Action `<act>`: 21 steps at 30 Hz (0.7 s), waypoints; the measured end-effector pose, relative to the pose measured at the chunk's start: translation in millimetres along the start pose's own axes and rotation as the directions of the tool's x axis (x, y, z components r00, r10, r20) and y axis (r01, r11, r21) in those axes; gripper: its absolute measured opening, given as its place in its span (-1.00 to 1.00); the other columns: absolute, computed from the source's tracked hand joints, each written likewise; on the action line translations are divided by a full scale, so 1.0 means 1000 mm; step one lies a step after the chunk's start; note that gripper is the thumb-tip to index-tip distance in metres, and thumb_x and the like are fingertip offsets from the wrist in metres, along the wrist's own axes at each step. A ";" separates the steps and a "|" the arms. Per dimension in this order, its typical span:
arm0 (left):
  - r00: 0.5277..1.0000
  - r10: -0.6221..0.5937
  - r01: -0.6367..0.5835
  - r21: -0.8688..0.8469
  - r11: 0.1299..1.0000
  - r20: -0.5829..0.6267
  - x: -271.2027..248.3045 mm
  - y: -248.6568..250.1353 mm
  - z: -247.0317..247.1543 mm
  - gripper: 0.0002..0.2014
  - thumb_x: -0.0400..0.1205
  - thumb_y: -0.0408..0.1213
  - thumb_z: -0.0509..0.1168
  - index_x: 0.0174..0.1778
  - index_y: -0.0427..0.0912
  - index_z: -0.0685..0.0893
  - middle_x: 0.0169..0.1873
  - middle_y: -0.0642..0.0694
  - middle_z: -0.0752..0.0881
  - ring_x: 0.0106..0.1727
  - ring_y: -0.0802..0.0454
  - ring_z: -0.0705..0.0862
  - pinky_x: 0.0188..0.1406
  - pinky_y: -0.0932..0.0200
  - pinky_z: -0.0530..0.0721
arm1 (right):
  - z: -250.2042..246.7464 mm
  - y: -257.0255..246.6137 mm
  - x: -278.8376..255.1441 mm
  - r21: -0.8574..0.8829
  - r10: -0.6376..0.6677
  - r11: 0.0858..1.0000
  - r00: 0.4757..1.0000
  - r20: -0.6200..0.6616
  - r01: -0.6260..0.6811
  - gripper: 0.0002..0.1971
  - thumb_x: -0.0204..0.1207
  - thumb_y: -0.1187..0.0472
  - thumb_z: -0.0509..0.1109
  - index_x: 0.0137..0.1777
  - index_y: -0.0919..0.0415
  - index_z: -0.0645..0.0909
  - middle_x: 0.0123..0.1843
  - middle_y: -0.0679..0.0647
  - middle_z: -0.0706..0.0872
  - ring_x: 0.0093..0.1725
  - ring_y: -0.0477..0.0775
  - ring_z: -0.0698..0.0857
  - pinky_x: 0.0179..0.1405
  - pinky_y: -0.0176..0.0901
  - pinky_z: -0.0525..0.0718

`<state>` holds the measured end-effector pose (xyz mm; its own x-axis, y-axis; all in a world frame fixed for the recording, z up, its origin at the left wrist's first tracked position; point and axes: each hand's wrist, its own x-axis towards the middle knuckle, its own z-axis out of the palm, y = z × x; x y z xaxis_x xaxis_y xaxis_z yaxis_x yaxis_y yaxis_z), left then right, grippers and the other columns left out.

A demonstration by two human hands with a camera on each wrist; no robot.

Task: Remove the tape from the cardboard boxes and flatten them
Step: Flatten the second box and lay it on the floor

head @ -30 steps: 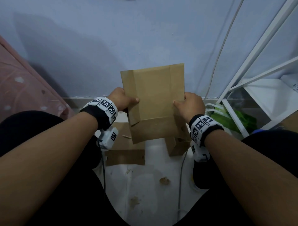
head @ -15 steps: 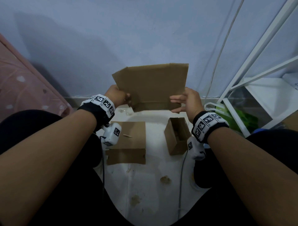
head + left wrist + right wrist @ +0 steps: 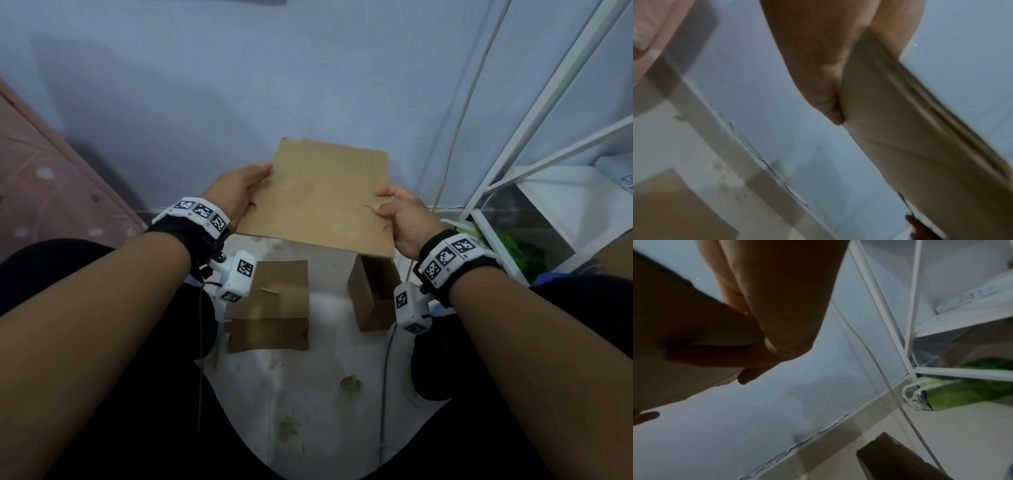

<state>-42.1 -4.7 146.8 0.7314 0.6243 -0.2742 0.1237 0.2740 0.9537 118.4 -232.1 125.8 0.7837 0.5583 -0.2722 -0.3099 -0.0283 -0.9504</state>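
I hold a flattened brown cardboard box (image 3: 318, 198) in the air above the white floor, its broad face tilted up toward me. My left hand (image 3: 253, 185) grips its left edge, thumb on top and fingers underneath. My right hand (image 3: 383, 209) pinches the right edge at a notch, thumb on top. The left wrist view shows the left hand (image 3: 818, 56) against the cardboard (image 3: 910, 129). In the right wrist view my right hand's fingers (image 3: 777, 305) are curled under the cardboard (image 3: 674, 337). No tape shows on the held box.
Below lie a flattened cardboard piece (image 3: 270, 305) and a small open box (image 3: 373, 294) on its side. A white wire rack (image 3: 548, 137) with a green bag (image 3: 513, 250) stands at the right, and a cable (image 3: 462, 120) hangs down the wall. Pink bedding (image 3: 51, 188) is at the left.
The cardboard stood upright and folded one second ago, then opened out wide. Now it is tipped back, lying nearly flat between both hands, which have shifted to its side edges.
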 end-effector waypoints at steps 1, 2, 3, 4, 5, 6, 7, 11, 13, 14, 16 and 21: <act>0.998 0.025 -0.018 0.126 0.992 -0.053 0.002 -0.005 -0.001 -0.57 0.72 -0.20 0.40 0.52 -0.04 0.54 0.25 0.01 0.63 -0.02 0.09 0.79 -0.24 0.25 0.79 | 0.001 0.003 0.002 -0.042 -0.010 0.999 1.000 -0.001 0.010 -0.69 0.64 0.57 0.22 0.05 0.11 0.54 0.12 0.20 0.72 -0.09 0.16 0.74 -0.27 -0.07 0.74; 0.995 0.045 -0.024 0.228 0.973 -0.088 0.009 -0.011 -0.004 -0.28 0.63 -0.19 0.52 0.68 0.04 0.35 0.30 -0.01 0.55 0.08 -0.01 0.77 -0.07 0.10 0.82 | 0.001 0.005 0.003 -0.089 -0.023 0.996 1.000 -0.002 0.023 -0.67 0.63 0.58 0.22 0.00 0.08 0.52 0.16 0.20 0.71 -0.06 0.19 0.74 -0.29 -0.06 0.72; 0.994 0.022 0.005 0.257 0.966 -0.105 0.010 -0.014 -0.004 -0.09 0.56 -0.23 0.58 0.76 0.08 0.21 0.31 -0.03 0.56 0.14 -0.12 0.78 0.04 -0.05 0.82 | 0.001 0.006 0.004 -0.146 -0.042 0.988 0.999 -0.006 0.041 -0.66 0.62 0.58 0.22 -0.04 0.06 0.50 0.16 0.20 0.70 -0.06 0.21 0.73 -0.34 -0.06 0.69; 0.995 -0.016 0.041 0.251 0.967 -0.100 0.012 -0.018 -0.006 -0.04 0.54 -0.29 0.59 0.77 0.04 0.18 0.28 -0.10 0.64 0.14 -0.18 0.79 0.04 -0.08 0.81 | 0.001 0.006 0.004 -0.221 -0.069 0.973 0.998 -0.010 0.065 -0.65 0.62 0.58 0.23 -0.06 0.04 0.48 0.14 0.18 0.69 -0.09 0.21 0.71 -0.39 -0.07 0.64; 0.996 -0.040 0.058 0.250 0.966 -0.074 0.011 -0.021 -0.006 -0.15 0.55 -0.35 0.56 0.73 -0.07 0.29 0.22 -0.15 0.72 0.07 -0.19 0.80 -0.11 0.01 0.80 | 0.001 0.007 0.005 -0.309 -0.106 0.946 0.994 -0.014 0.097 -0.64 0.60 0.57 0.25 -0.07 0.02 0.46 0.11 0.16 0.66 -0.12 0.20 0.69 -0.40 -0.05 0.60; 0.998 -0.048 0.059 0.279 0.959 -0.045 0.009 -0.022 -0.004 -0.36 0.57 -0.39 0.53 0.58 -0.18 0.49 0.13 -0.19 0.78 -0.04 -0.17 0.80 -0.34 0.14 0.76 | 0.001 0.008 0.006 -0.407 -0.147 0.905 0.989 -0.017 0.127 -0.64 0.58 0.56 0.28 -0.07 0.00 0.45 0.07 0.14 0.65 -0.13 0.19 0.67 -0.38 -0.02 0.59; 0.998 -0.045 0.053 0.330 0.943 -0.032 0.005 -0.022 -0.001 -0.60 0.58 -0.42 0.51 0.34 -0.24 0.67 0.04 -0.21 0.81 -0.16 -0.15 0.78 -0.52 0.25 0.67 | 0.001 0.010 0.007 -0.500 -0.189 0.852 0.982 -0.025 0.151 -0.65 0.56 0.54 0.30 -0.07 -0.01 0.44 0.01 0.11 0.63 -0.15 0.17 0.65 -0.32 0.00 0.60; 0.990 0.078 -0.024 0.394 0.919 -0.120 0.006 -0.028 0.008 -0.88 0.53 -0.45 0.53 -0.19 -0.16 0.77 -0.25 -0.15 0.82 -0.24 -0.13 0.79 -0.40 0.21 0.68 | 0.003 0.019 0.002 -0.719 -0.306 0.672 0.950 -0.055 0.175 -0.69 0.53 0.49 0.30 -0.03 0.03 0.40 -0.19 0.04 0.53 -0.31 0.05 0.50 -0.38 -0.14 0.48; 0.981 0.110 -0.035 0.410 0.911 -0.160 0.008 -0.028 0.009 -0.87 0.49 -0.43 0.55 -0.23 -0.12 0.78 -0.23 -0.12 0.83 -0.18 -0.12 0.81 -0.22 0.14 0.74 | 0.006 0.023 0.000 -0.746 -0.334 0.638 0.942 -0.042 0.193 -0.71 0.56 0.48 0.31 -0.01 0.05 0.38 -0.23 0.05 0.52 -0.38 0.04 0.47 -0.54 -0.21 0.44; 0.977 0.117 -0.034 0.412 0.910 -0.177 0.010 -0.027 0.008 -0.87 0.46 -0.41 0.56 -0.24 -0.10 0.79 -0.21 -0.12 0.84 -0.16 -0.12 0.81 -0.15 0.08 0.78 | 0.008 0.024 0.000 -0.747 -0.340 0.633 0.940 -0.033 0.202 -0.71 0.58 0.47 0.32 0.00 0.06 0.38 -0.22 0.05 0.52 -0.38 0.03 0.47 -0.55 -0.21 0.43; 0.971 0.117 -0.022 0.415 0.910 -0.206 0.012 -0.026 0.006 -0.89 0.41 -0.37 0.59 -0.24 -0.10 0.82 -0.19 -0.12 0.86 -0.11 -0.15 0.83 -0.03 -0.02 0.83 | 0.013 0.029 0.002 -0.741 -0.332 0.641 0.943 -0.033 0.200 -0.71 0.58 0.46 0.33 0.01 0.05 0.37 -0.19 0.05 0.52 -0.36 0.02 0.46 -0.48 -0.16 0.43; 0.943 0.158 -0.049 0.347 0.936 -0.292 0.011 -0.027 0.000 -0.83 0.33 -0.39 0.58 -0.17 -0.19 0.87 -0.23 -0.14 0.87 -0.23 -0.12 0.80 -0.18 0.07 0.82 | 0.028 0.033 0.006 -0.715 -0.311 0.676 0.949 -0.058 0.177 -0.69 0.54 0.48 0.28 0.03 0.03 0.38 -0.16 0.06 0.55 -0.35 0.06 0.48 -0.47 -0.14 0.40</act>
<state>-37.6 -5.5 118.3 0.5138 0.8457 -0.1444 0.3130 -0.0280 0.9493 98.0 -206.4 96.5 0.8713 0.4900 0.0282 0.3145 -0.5133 -0.7985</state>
